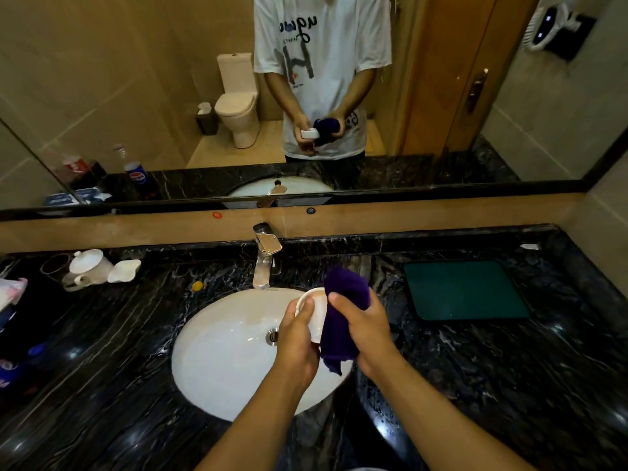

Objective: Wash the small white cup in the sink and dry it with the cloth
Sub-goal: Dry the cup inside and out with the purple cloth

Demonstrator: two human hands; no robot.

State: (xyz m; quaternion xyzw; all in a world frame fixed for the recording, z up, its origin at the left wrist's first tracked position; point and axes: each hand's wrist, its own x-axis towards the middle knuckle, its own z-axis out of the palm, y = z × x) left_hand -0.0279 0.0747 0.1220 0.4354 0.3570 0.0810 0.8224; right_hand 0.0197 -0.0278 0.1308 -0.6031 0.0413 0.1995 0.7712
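My left hand (297, 338) grips the small white cup (316, 311) over the right side of the white oval sink (221, 351). The cup is tilted on its side with its rim toward the faucet. My right hand (362, 326) holds a bunched dark purple cloth (345, 300) pressed against the cup's right side; part of the cloth hangs below my hands. The chrome faucet (265, 256) stands behind the basin, and no water is seen running from it.
A black marble counter (475, 368) surrounds the sink. A white teapot (89, 266) and a white dish (124, 270) sit at the back left. A dark green mat (465, 288) lies to the right. A mirror (136, 79) spans the wall. Bottles and packets crowd the left edge.
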